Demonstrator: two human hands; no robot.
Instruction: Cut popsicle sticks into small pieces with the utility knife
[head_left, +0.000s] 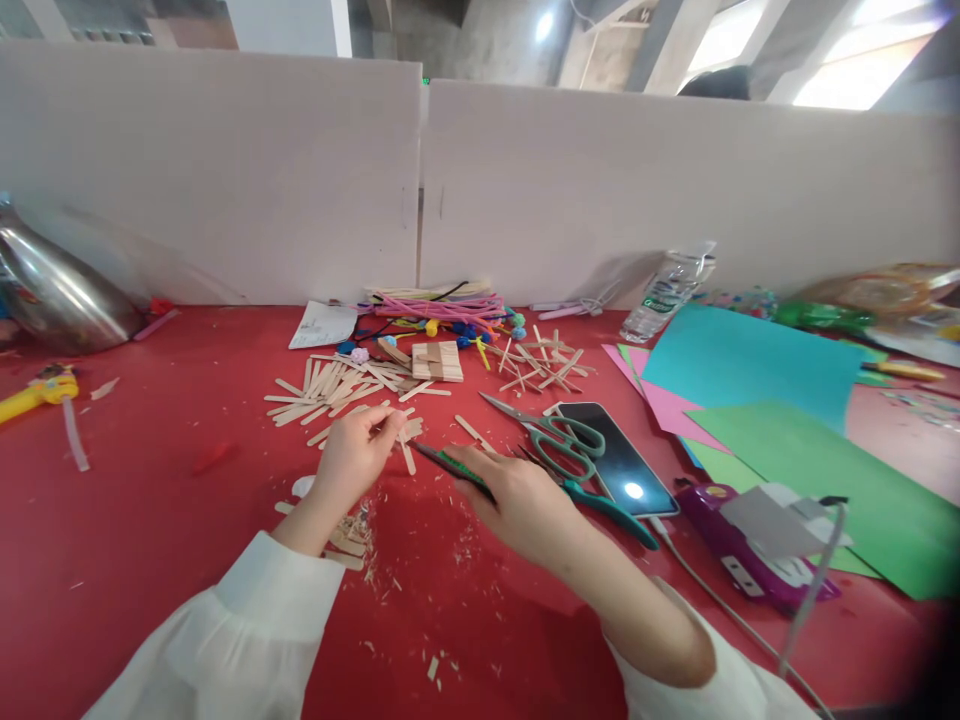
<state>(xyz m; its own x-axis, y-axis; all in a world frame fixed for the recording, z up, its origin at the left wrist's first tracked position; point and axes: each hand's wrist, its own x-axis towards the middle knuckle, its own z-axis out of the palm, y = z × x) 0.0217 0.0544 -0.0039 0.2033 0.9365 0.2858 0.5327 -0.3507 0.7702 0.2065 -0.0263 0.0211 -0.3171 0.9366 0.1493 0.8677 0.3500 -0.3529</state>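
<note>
My left hand (354, 455) pinches a short wooden craft stick (406, 450) against the red table (150, 520). My right hand (517, 500) is closed around a green-handled cutting knife (450, 464) whose tip points at that stick. Wood shavings and cut bits (360, 540) lie under my left wrist. A scatter of loose craft sticks (337, 385) and a small block of glued sticks (437, 361) lie just beyond my hands.
Green scissors (559, 440) rest on a phone (619, 462) to the right. A purple glue gun (750, 545) with a cable, coloured paper sheets (787, 400), a plastic bottle (664, 295), pipe cleaners (442, 305) and a yellow tool (37, 392) surround them. White partition boards stand behind.
</note>
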